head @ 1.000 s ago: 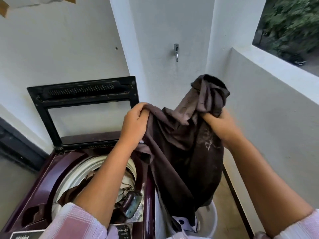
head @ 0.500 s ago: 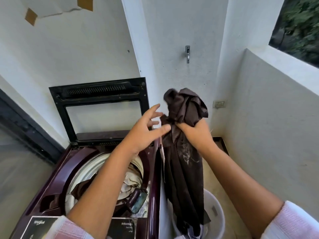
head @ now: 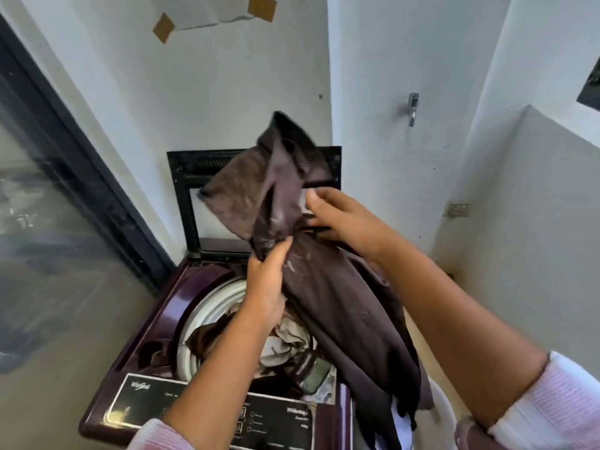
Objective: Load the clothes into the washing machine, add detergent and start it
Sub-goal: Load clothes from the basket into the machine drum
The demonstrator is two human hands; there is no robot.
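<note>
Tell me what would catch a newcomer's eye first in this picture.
The dark brown garment held up at centre, gripped by the left hand and right hand. Below it, the maroon washing machine stands with its lid raised and clothes already in the drum.

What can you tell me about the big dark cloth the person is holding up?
The dark brown garment looks like thin, smooth fabric, crumpled, with faint pale marks on it. Both hands hold it near its upper part: the left hand pinches a fold, and the right hand grips it from the other side. Its top bunches upward in front of the raised lid. The long rest hangs down over the right edge of the washing machine, its end out of sight.
</note>
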